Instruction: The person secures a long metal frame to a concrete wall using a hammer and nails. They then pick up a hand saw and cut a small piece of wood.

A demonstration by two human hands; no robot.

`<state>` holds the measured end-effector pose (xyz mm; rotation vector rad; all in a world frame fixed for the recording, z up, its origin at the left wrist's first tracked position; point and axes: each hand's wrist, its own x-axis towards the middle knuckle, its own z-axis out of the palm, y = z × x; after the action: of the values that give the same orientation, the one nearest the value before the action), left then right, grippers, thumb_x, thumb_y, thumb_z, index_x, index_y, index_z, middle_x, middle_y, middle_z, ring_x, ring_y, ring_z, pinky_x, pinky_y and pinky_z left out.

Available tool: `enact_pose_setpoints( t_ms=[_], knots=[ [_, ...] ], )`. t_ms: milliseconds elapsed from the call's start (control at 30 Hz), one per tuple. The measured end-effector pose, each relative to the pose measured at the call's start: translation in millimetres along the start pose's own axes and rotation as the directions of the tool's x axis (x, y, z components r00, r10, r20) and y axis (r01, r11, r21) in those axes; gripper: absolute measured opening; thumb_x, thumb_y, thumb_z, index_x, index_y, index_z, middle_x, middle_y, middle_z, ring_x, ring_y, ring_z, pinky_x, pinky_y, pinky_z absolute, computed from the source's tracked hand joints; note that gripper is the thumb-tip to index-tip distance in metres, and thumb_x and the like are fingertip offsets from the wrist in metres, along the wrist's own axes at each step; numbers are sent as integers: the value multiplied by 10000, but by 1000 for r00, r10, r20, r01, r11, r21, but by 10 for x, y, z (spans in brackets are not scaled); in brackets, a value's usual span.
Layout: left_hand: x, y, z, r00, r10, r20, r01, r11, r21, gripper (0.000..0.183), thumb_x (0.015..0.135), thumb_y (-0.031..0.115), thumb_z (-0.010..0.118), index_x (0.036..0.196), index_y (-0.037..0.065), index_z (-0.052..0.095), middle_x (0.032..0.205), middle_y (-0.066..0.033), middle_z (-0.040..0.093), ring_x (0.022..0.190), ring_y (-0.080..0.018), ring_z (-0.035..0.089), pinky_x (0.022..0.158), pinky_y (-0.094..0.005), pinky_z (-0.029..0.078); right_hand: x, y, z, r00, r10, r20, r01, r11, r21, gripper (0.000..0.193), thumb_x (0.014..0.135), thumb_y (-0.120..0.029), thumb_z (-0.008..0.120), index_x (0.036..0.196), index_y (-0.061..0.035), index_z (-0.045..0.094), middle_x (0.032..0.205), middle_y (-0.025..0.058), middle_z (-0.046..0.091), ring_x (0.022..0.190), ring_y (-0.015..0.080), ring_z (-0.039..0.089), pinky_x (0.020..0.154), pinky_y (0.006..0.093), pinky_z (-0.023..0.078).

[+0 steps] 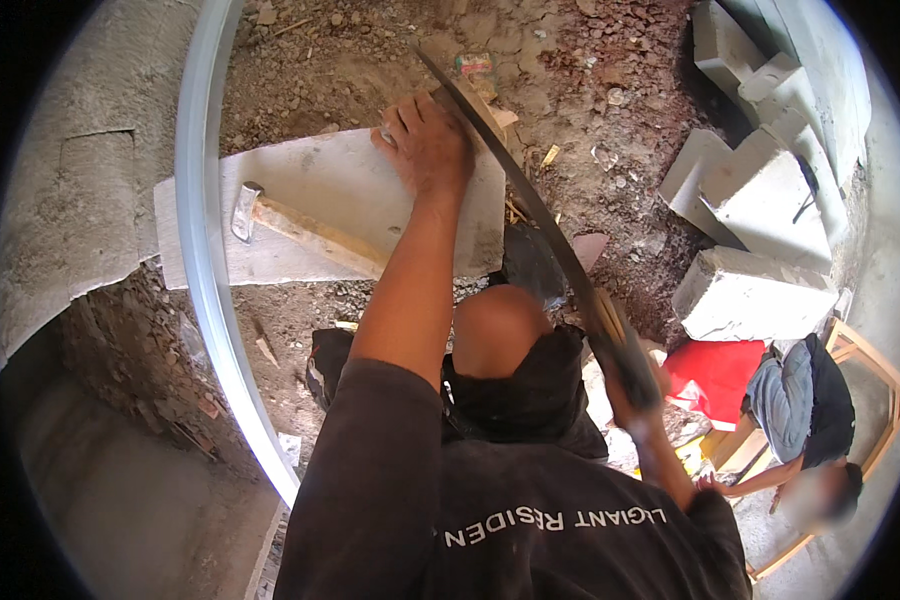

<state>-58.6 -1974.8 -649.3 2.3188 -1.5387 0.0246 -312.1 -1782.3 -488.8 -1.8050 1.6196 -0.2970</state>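
Left hand lies palm down, fingers spread and curled over the far edge of a pale stone slab, pressing it flat; it grips nothing else. The slab lies on the dirt ground, far from the person and just left of centre.

Right hand is clenched around the handle of a handsaw. The long dark blade slants from the hand at near right up to the far centre, passing along the slab's right edge just beside the left hand. Whether the teeth touch the stone cannot be told.

A hammer with a steel head and wooden handle rests on the slab, left of the left forearm, untouched.

A curved pale pipe crosses over the slab's left end. Pale masonry blocks are stacked at far right, well apart from the slab. Another person sits at near right, beside something red.
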Motion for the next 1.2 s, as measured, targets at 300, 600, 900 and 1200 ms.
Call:
enact_pose_setpoints(
  t_ms=[300,600,900,1200],
  knots=[
    [-8,65,-7,999,4,36,-4,1000,0,371,875,232,464,1207,66,455,1224,-92,455,1221,-276,343,1019,-541,199,1520,-439,421,999,25,-35,-9,921,389,382,782,-102,634,1150,-32,563,967,171,640,865,295,645,718,354,496],
    [-62,169,7,998,55,-4,-55,996,75,362,876,241,474,1198,76,473,1208,-71,468,1204,-260,359,998,-526,205,746,102,269,981,-158,-112,161,987,22,387,780,-57,587,1166,-49,559,995,147,648,862,251,653,758,343,495],
    [-11,-57,29,996,20,-83,-12,995,104,339,865,247,487,1166,92,503,1210,-51,476,1192,-247,380,976,-511,230,-189,196,176,997,-9,-77,22,987,161,473,780,-137,600,1234,-47,505,1187,138,583,1015,265,615,840,341,493],
    [-56,-9,10,1000,11,24,-11,1000,8,393,871,231,459,1227,66,446,1226,-88,444,1213,-281,346,1017,-526,177,999,-62,518,980,-110,-163,148,958,245,401,786,-72,614,1180,-28,553,1058,172,630,925,282,640,792,335,489]
  ],
)
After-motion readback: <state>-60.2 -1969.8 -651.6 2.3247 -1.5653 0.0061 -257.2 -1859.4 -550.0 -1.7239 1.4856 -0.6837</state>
